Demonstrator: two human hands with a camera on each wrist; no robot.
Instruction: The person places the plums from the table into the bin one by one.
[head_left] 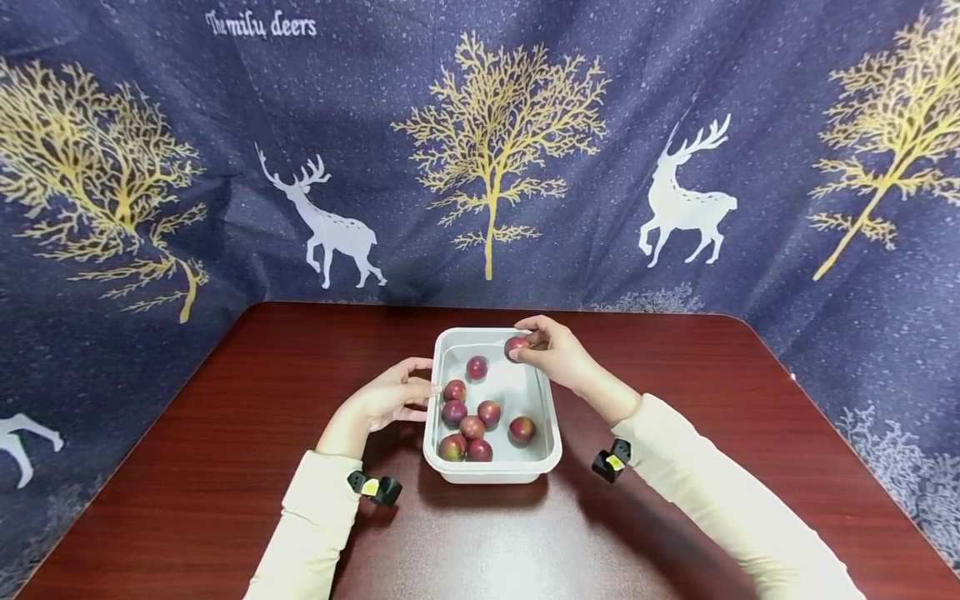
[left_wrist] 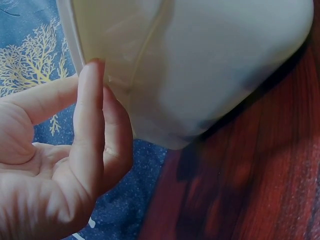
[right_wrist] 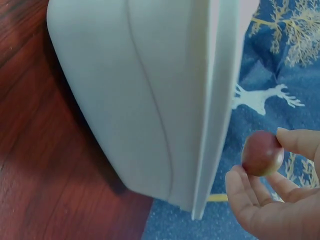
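A white plastic tub [head_left: 491, 478] stands on the table with several dark red plums in it. One plum [head_left: 522, 430] lies apart at its right side; most gather along the left and front, and another plum [head_left: 477, 367] sits farther back. My left hand [head_left: 386, 398] grips the tub's left rim, its thumb over the edge and its fingers along the outer wall. Above the tub's far right corner, my right hand [head_left: 562, 358] pinches a plum [right_wrist: 262, 153] between thumb and fingertips. The right wrist view shows this reddish plum with a yellowish patch, held beside the rim.
The dark red wooden table [head_left: 292, 392] reflects light near its front. Behind it hangs a blue cloth [head_left: 420, 258] printed with white deer and golden trees. Each wrist bears a small black camera [head_left: 611, 461].
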